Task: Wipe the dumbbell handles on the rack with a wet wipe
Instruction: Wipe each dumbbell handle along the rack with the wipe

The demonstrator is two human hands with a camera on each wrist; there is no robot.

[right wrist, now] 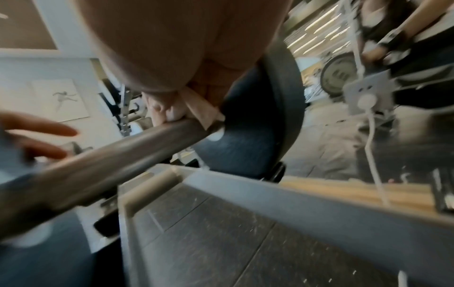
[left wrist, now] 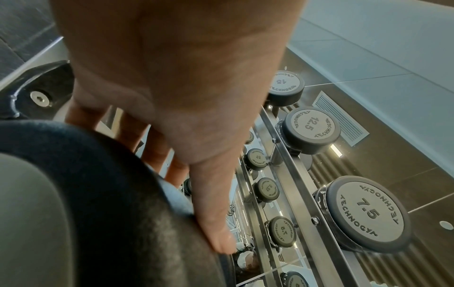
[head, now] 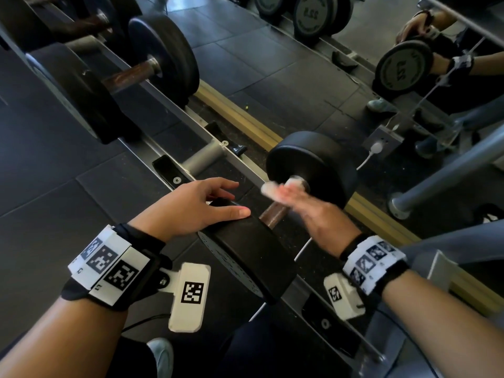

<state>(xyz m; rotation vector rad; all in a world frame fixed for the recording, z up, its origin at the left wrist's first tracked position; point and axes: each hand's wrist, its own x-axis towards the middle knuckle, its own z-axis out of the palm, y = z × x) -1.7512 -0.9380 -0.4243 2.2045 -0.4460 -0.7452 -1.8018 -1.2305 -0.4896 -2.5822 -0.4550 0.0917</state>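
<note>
A black dumbbell lies across the rack, its near head (head: pixel 245 255) in front of me and its far head (head: pixel 313 165) by the mirror. My left hand (head: pixel 234 199) rests on the near head (left wrist: pixel 110 194), fingers spread straight, thumb (left wrist: pixel 216 223) flat on the rubber. My right hand (head: pixel 289 192) grips a crumpled white wet wipe (head: pixel 272 189) against the brown metal handle (head: pixel 272 214), close to the far head. In the right wrist view the wipe (right wrist: pixel 203 110) is pinched onto the handle (right wrist: pixel 123 155) where it meets the far head (right wrist: pixel 258 126). The right hand is blurred.
A second, larger dumbbell (head: pixel 163 58) sits on the rack rail (head: pixel 191 118) at upper left, with an empty cradle (head: pixel 201 156) between the two. A mirror (head: pixel 409 77) runs behind the rack. A wall socket with a white cable (head: pixel 377 145) and a grey rack leg (head: pixel 450 173) stand at right.
</note>
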